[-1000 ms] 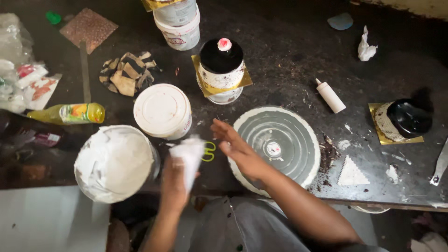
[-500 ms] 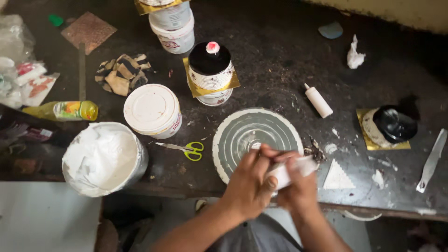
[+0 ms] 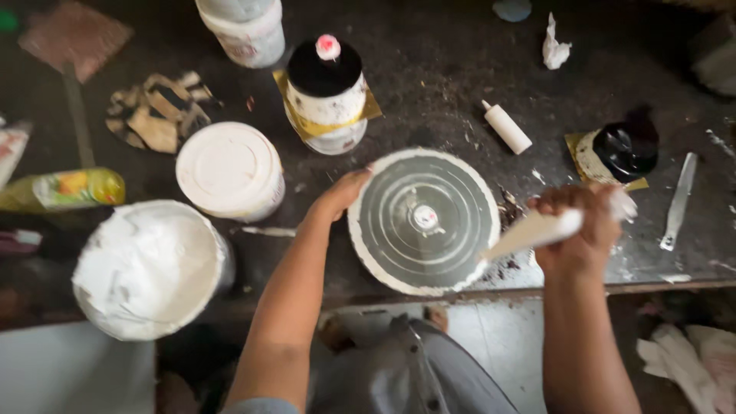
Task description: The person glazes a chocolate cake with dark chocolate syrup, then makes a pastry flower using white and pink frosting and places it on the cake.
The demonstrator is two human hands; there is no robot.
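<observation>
Two tubs (image 3: pixel 230 170) beside turntable (image 3: pixel 424 221)

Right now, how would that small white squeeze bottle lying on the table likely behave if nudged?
The small white squeeze bottle lies on its side on the dark table, so it would probably roll. It looks like thin plastic, likely light. Its narrow nozzle end may make it curve rather than roll straight.

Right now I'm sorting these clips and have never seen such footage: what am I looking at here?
This is a view from a camera on a person's head, looking down at their own bare hands over a dark worktable. The left hand touches the rim of a round grey turntable. The right hand grips a white piping bag with its tip at the turntable's edge. Nearby stand an open tub of white paste, a lidded white tub and a black-lidded jar.
</observation>
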